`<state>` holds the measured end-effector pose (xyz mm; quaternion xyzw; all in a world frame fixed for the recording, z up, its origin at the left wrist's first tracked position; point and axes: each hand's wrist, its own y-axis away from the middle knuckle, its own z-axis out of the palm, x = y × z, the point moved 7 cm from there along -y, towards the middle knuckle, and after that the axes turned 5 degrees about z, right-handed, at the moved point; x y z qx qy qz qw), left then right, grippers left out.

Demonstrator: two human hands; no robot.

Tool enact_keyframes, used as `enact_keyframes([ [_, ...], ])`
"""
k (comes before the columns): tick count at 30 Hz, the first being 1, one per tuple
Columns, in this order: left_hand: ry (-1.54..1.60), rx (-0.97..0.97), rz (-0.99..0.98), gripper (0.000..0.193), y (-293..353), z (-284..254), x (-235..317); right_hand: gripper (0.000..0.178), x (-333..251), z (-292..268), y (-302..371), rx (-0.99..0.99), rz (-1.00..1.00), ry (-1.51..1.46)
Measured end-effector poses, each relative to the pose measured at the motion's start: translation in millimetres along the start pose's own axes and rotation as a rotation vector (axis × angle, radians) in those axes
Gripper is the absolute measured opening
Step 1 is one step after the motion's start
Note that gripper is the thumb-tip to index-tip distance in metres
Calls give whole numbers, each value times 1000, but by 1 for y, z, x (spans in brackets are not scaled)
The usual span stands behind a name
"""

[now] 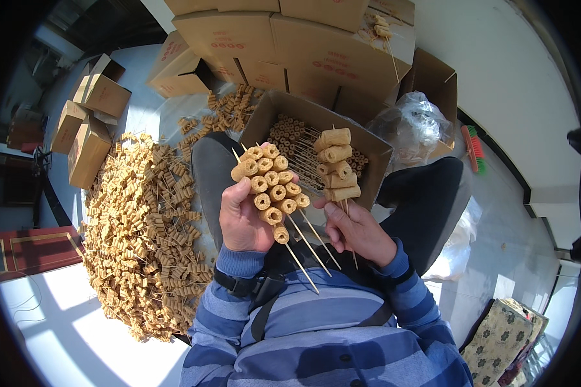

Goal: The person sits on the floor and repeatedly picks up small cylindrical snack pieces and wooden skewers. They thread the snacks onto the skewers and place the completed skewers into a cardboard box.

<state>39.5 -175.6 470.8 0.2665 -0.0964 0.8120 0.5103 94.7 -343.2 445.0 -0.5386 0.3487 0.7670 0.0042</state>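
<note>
My left hand (244, 219) is closed around a bunch of skewers (272, 184) threaded with short, hollow tan rolls. Their bare wooden ends slant down to the right, over my lap. In my right hand (355, 232) I grip the sticks of more skewers (337, 166), held upright with their rolls above my fingers. Just beyond both hands an open cardboard box (376, 147) stands between my knees. Skewers (290, 134) lie packed inside it, roll ends and sticks showing. The bunches in my hands hide part of the box.
On my left rises a large heap of loose skewers (142, 232). Stacked cartons (239, 48) stand ahead, with skewers (382, 29) on top at the right. Smaller open cartons (91, 145) sit at far left. Right of the box are clear plastic bags (419, 122) and a red-and-green brush (474, 149).
</note>
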Motion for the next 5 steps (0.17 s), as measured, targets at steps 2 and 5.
enact_keyframes([
  [2, 24, -111, -62, 70, 1, 10, -4, 44, 0, -4, -7, -17, 16, 77],
  [5, 51, -73, -118, 76, 2, 10, -13, 48, -6, -1, -6, 16, -90, 36],
])
